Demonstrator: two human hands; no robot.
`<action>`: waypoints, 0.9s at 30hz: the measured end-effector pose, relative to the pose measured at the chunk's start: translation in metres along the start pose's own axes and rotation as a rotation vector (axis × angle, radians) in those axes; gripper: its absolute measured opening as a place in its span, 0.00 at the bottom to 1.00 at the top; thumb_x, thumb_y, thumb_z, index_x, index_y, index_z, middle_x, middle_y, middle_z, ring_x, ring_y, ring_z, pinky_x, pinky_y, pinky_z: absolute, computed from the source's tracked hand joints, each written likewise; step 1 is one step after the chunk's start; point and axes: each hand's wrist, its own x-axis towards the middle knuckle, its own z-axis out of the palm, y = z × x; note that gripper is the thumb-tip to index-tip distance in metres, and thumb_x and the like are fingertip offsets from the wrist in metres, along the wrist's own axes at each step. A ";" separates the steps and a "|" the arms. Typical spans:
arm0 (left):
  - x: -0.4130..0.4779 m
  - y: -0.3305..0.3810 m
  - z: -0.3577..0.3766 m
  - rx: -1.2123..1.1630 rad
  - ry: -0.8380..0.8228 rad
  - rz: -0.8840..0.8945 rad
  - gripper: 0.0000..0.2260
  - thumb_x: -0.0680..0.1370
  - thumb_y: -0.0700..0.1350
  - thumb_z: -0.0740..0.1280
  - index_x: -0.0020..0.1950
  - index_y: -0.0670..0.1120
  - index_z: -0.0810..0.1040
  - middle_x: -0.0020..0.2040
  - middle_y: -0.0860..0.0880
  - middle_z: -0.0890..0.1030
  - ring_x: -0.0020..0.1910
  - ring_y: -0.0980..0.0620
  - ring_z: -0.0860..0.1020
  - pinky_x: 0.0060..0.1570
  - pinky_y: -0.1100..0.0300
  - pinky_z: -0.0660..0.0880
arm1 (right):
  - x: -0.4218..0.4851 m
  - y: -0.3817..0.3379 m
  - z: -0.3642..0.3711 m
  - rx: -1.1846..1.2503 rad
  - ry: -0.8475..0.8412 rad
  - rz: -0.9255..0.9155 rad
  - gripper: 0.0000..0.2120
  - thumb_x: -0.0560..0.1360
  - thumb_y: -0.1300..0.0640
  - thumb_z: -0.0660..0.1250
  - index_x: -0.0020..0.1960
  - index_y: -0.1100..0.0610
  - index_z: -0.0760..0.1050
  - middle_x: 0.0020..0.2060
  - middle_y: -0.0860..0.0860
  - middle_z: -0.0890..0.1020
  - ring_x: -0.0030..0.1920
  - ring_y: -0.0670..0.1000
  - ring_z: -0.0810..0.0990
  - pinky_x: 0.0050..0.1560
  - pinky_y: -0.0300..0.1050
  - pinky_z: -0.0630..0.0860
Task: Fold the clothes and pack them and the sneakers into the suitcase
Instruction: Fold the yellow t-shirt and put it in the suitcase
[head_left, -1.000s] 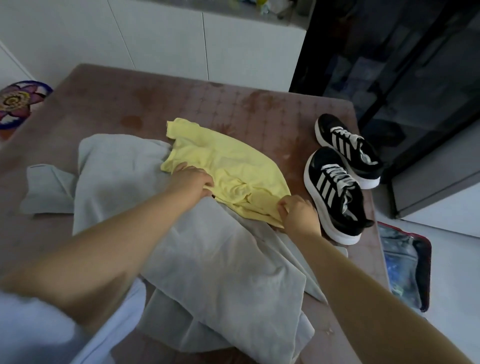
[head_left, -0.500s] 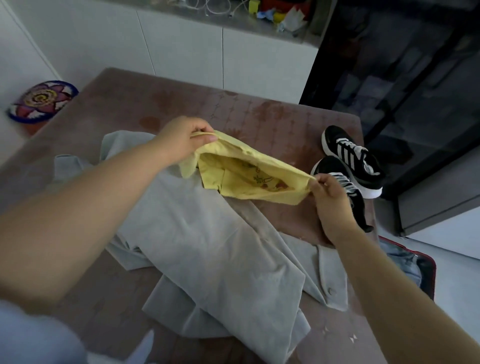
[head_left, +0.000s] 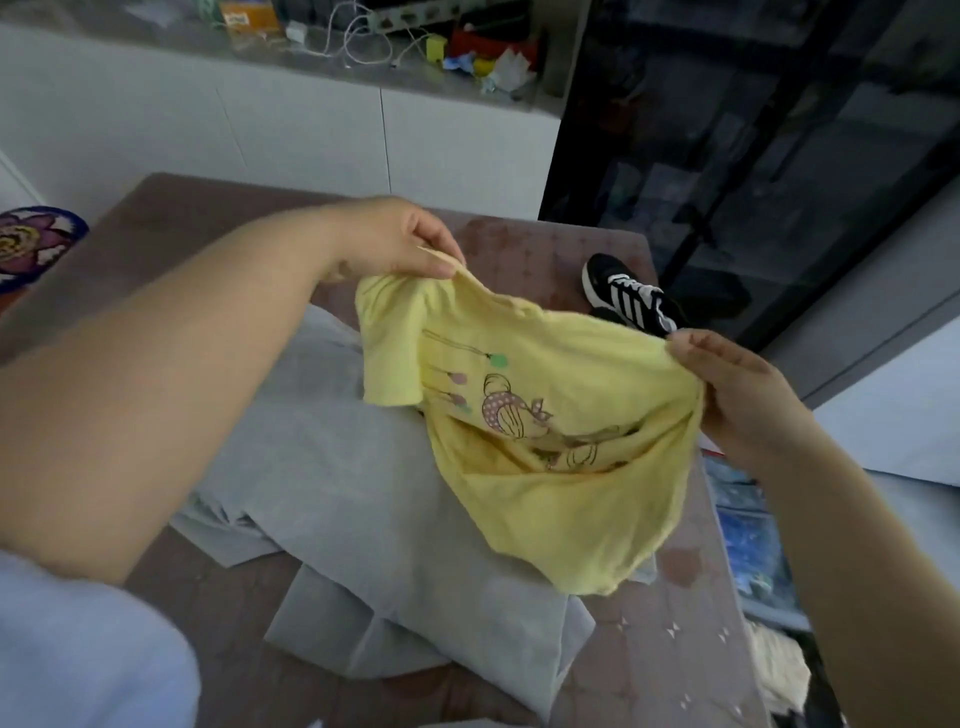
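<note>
Yellow shirt (head_left: 545, 415): I see it held up over the grey jacket (head_left: 332, 467) on the table (head_left: 675, 649).
Left hand (head_left: 400, 239): thumb and fingers pinch its top edge.
Right hand (head_left: 743, 395): fingers pinch its other side.
Sneakers (head_left: 626, 293): behind it.

Soft, dim light is spread evenly; faint shadow is cast beneath the yellow shirt (head_left: 550, 488). Straight edges are bowed toward the borders. The left forearm (head_left: 156, 395) and sleeve (head_left: 78, 654) are blurred; weak reflections are seen in the cabinet glass (head_left: 753, 156)

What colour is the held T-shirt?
The T-shirt is pale yellow with a cartoon print; head view.
</note>
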 end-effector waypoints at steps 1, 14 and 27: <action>0.017 -0.007 0.010 0.036 0.161 0.025 0.07 0.73 0.39 0.70 0.48 0.49 0.79 0.47 0.50 0.81 0.48 0.55 0.77 0.51 0.64 0.72 | 0.009 0.005 -0.001 -0.042 0.197 -0.022 0.06 0.77 0.59 0.64 0.42 0.52 0.76 0.34 0.48 0.73 0.35 0.47 0.69 0.37 0.42 0.68; 0.040 -0.105 0.092 0.516 0.146 -0.085 0.23 0.73 0.52 0.70 0.66 0.50 0.71 0.66 0.49 0.72 0.66 0.46 0.68 0.63 0.56 0.63 | 0.023 0.063 -0.008 -0.981 0.599 -0.280 0.15 0.72 0.65 0.65 0.59 0.60 0.71 0.58 0.59 0.71 0.58 0.60 0.67 0.59 0.51 0.63; 0.058 -0.116 0.107 0.341 0.246 -0.101 0.06 0.80 0.45 0.59 0.49 0.43 0.72 0.42 0.45 0.75 0.48 0.41 0.75 0.42 0.55 0.65 | -0.015 0.159 0.043 -1.405 -0.173 -0.486 0.17 0.63 0.41 0.66 0.50 0.44 0.75 0.56 0.50 0.79 0.53 0.54 0.79 0.65 0.50 0.59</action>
